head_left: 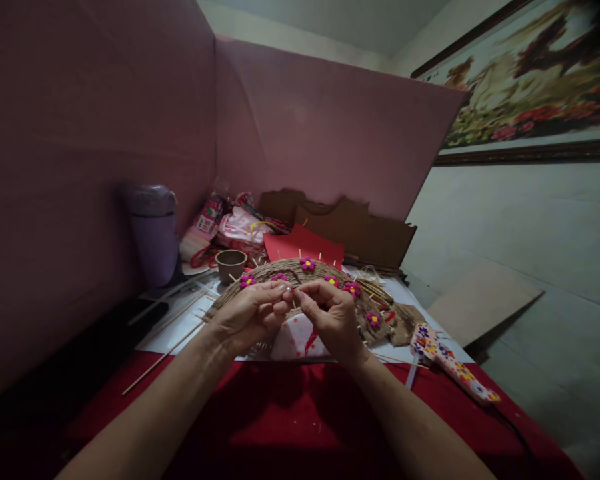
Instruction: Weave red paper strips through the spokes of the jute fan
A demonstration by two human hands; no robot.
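Note:
My left hand (250, 317) and my right hand (330, 313) meet in front of me, fingertips pinched together over a small piece I cannot make out. Behind them stands an arch-shaped woven twine piece (300, 270) set with several pink and yellow flowers (307, 264) and thin wooden sticks poking out. A white sheet with red marks (297, 340) lies just under my hands.
A red cloth (280, 413) covers the table. A flower-patterned glue gun (450, 363) lies at right. A small brown cup (231, 264), a lilac lidded container (154, 230), red paper (305, 245), cardboard pieces (360, 230) and loose skewers (163, 360) sit around. Pink partitions enclose the left and back.

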